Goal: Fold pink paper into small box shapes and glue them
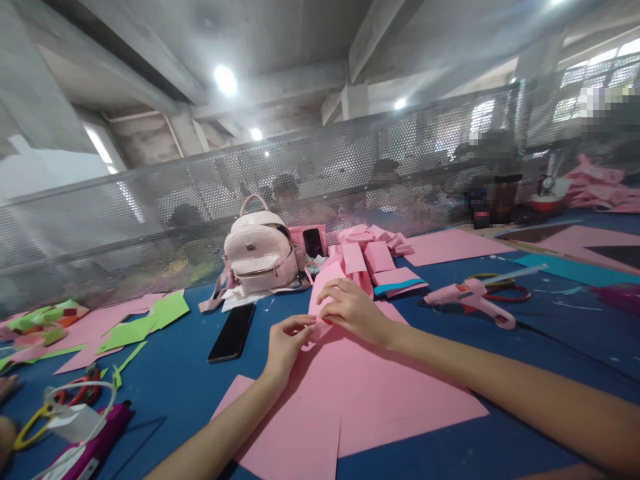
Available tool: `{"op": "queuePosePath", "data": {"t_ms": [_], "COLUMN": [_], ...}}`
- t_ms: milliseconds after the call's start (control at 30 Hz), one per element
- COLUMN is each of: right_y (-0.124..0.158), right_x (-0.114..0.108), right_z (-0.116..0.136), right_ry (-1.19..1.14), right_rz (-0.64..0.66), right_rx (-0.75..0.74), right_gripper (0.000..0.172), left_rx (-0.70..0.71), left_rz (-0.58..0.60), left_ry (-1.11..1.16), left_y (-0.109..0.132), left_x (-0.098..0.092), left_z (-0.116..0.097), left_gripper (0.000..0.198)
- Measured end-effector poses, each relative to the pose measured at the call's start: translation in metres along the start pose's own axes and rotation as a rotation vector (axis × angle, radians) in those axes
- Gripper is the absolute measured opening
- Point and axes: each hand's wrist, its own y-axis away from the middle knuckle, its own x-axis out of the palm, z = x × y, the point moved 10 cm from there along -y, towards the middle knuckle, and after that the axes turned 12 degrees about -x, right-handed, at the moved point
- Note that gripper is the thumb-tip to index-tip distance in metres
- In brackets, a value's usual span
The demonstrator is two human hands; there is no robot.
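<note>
My left hand (286, 341) pinches the edge of a small pink paper piece (324, 285) with thumb and fingers closed. My right hand (351, 308) rests on the same piece from the right, fingers curled and pressing it down. Both hands work over large pink paper sheets (370, 393) spread on the blue table (180, 380). A pile of folded pink paper pieces (367, 257) lies just beyond my hands.
A black phone (232, 332) lies left of my hands, a pale pink backpack (259, 252) behind it. A pink glue gun (473, 300) sits at right. Green paper scraps (145, 323), scissors (80, 395) and a magenta tool (97, 443) lie at left. Perforated metal screen (150, 213) bounds the table; people sit behind.
</note>
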Motion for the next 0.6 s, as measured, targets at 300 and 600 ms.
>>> {"op": "queuePosePath", "data": {"t_ms": [300,600], "right_y": [-0.001,0.000], "right_x": [0.002,0.001], "right_z": [0.002,-0.002], "right_ry": [-0.042,-0.035], "right_rz": [0.025,0.028], "right_rx": [-0.017,-0.014], "right_gripper": [0.021,0.014], "left_rx": [0.033,0.191], "left_rz": [-0.021,-0.055], "left_ry": [-0.016,-0.100], "left_y": [0.000,0.002], "left_x": [-0.003,-0.005], "left_z": [0.000,-0.016], "left_gripper": [0.019,0.011]}}
